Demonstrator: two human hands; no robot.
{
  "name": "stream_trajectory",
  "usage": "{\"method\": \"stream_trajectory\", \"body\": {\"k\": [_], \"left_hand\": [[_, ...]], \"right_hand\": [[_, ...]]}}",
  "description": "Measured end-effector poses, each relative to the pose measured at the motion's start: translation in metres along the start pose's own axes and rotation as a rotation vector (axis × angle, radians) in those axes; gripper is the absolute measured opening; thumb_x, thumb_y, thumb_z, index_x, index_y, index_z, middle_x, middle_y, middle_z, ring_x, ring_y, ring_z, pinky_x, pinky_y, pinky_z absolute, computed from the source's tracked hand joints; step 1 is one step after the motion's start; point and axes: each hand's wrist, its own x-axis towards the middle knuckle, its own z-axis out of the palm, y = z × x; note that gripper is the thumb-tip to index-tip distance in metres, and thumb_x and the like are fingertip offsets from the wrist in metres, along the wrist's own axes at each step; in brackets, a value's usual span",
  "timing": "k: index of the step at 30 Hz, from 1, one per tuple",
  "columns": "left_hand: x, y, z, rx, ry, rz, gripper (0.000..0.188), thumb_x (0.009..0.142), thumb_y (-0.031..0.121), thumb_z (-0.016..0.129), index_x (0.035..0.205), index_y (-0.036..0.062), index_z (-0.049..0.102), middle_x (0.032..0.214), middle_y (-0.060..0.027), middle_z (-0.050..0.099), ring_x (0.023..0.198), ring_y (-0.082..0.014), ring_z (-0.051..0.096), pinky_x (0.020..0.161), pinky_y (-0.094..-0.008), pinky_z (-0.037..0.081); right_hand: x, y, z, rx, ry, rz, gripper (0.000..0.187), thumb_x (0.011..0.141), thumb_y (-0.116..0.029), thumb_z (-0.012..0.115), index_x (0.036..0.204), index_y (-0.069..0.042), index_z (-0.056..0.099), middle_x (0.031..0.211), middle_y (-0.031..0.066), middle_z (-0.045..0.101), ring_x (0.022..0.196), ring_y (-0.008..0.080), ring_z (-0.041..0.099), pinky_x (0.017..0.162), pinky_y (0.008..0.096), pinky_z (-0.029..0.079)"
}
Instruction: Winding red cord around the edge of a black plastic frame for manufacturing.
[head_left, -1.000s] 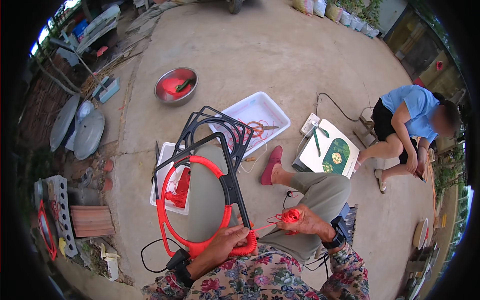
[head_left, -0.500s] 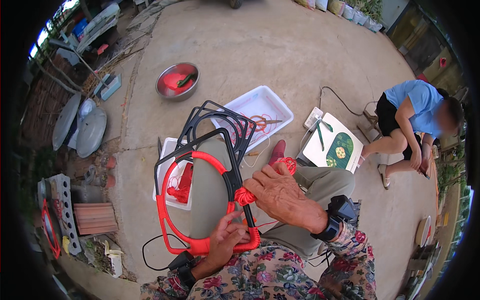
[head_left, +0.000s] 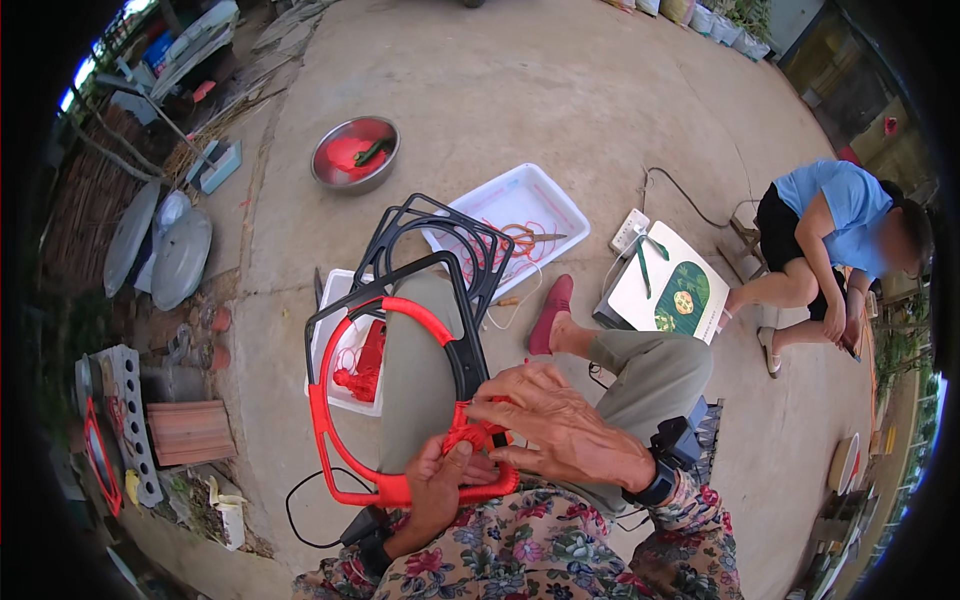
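A black frame with a round opening (head_left: 462,367), partly wrapped in red cord, leans across my left thigh. My left hand (head_left: 437,490) is at its lower side, fingers closed on a bundle of red cord (head_left: 463,434) by the frame's bar. From the right, my right hand (head_left: 575,430) reaches over the same bar, its curved fingers and thumb around the bundle's right side. Its fingertips are partly hidden by the cord. Tight red winding covers the lower rim of the frame.
More black frames (head_left: 407,222) lie beyond my knee, beside a white tray (head_left: 577,222) with scissors (head_left: 530,238) and red cord. A smaller white tray (head_left: 318,362) holds red cord. Further off are a metal bowl (head_left: 385,178), a power strip (head_left: 628,230), a board (head_left: 690,245) and a seated person (head_left: 820,235).
My right hand has brought the cord bundle down and left to my left hand at the frame's bar. My left fingers have closed on it. My right foot and knee have shifted slightly.
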Motion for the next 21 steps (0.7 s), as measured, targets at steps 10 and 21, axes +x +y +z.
{"method": "stream_trajectory", "body": {"k": [10, 21], "left_hand": [[0.000, -0.005, 0.005, 0.247, -0.008, -0.115, 0.029, 0.096, 0.024, 0.052, 0.099, -0.0034, 0.060, 0.082, -0.0093, 0.064, 0.072, -0.0172, 0.066, 0.067, -0.0272, 0.053], [0.011, -0.025, -0.013, 0.544, -0.084, -0.124, 0.026, 0.096, 0.019, 0.048, 0.090, -0.0037, 0.059, 0.079, -0.0073, 0.064, 0.072, -0.0146, 0.064, 0.067, -0.0262, 0.052]], "right_hand": [[-0.057, 0.030, 0.072, 0.750, 0.231, 0.375, 0.014, 0.084, -0.005, 0.065, 0.097, -0.002, 0.067, 0.095, 0.0061, 0.064, 0.081, 0.0136, 0.059, 0.074, 0.0266, 0.047], [-0.073, 0.045, 0.114, 1.447, -0.069, 0.579, 0.030, 0.089, -0.006, 0.060, 0.120, -0.005, 0.057, 0.104, 0.0008, 0.061, 0.092, 0.0079, 0.056, 0.083, 0.0243, 0.045]]}}
